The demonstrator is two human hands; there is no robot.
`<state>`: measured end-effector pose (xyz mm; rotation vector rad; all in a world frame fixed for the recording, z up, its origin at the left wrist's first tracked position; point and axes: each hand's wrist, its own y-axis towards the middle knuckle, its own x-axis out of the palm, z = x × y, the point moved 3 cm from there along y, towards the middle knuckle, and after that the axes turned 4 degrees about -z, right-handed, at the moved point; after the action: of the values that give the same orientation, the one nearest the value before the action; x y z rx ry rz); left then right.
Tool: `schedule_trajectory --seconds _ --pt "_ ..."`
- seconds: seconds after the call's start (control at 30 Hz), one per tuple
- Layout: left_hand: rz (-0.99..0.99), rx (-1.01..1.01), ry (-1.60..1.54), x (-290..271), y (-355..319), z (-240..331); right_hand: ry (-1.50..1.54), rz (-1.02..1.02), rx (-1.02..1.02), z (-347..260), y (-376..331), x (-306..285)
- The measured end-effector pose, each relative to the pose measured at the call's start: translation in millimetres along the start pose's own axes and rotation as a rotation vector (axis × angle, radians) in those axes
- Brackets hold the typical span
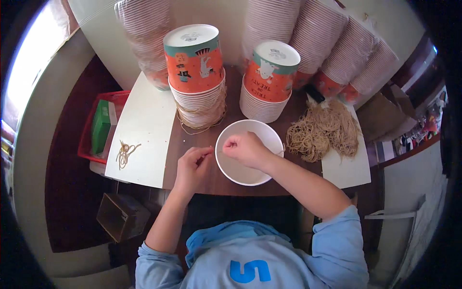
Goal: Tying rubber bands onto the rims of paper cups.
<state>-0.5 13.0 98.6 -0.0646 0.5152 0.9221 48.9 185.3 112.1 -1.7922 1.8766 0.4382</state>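
A white round paper bucket (245,176) stands with its mouth up at the table's front edge. Over its opening, my right hand (246,150) has its fingers closed together; whatever they hold is too small to make out. Just outside the rim on the left is my left hand (191,167), thumb and fingertips pinched together, their contents also unclear. A short bit of cord shows at the bucket's right rim. Behind the bucket stand two upside-down stacks of orange and green printed buckets, a left stack (195,72) with cord loops around its lower part and a right stack (270,86).
Tan cord (323,130) lies heaped at the right, with a small cord bundle (126,155) on the left white panel. More wrapped bucket stacks (310,36) line the back wall. A red crate (86,132) sits left of the table, above an open cardboard box (121,216).
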Motion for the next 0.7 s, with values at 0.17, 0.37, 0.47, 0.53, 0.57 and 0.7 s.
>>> schedule_trajectory --seconds 0.17,0.37,0.47,0.53,0.57,0.7 --pt "0.004 -0.009 -0.027 4.1 6.4 -3.3 0.010 0.016 0.008 2.6 0.0 -0.3" --pt "-0.026 -0.025 -0.043 5.6 6.9 -5.6 0.057 0.021 0.013 3.3 1.4 2.8" --pt "-0.028 -0.027 -0.051 6.2 7.2 -5.7 0.098 0.000 0.059 2.3 2.1 4.2" --pt "-0.027 -0.023 -0.061 6.7 7.2 -6.8 0.064 0.030 0.028 5.0 3.6 6.4" --pt "-0.036 -0.035 -0.064 7.9 7.4 -9.1 0.030 0.062 -0.002 5.9 4.3 6.5" --pt "-0.052 -0.005 -0.029 8.2 7.9 -5.5 0.024 0.048 0.054 5.8 5.2 5.9"
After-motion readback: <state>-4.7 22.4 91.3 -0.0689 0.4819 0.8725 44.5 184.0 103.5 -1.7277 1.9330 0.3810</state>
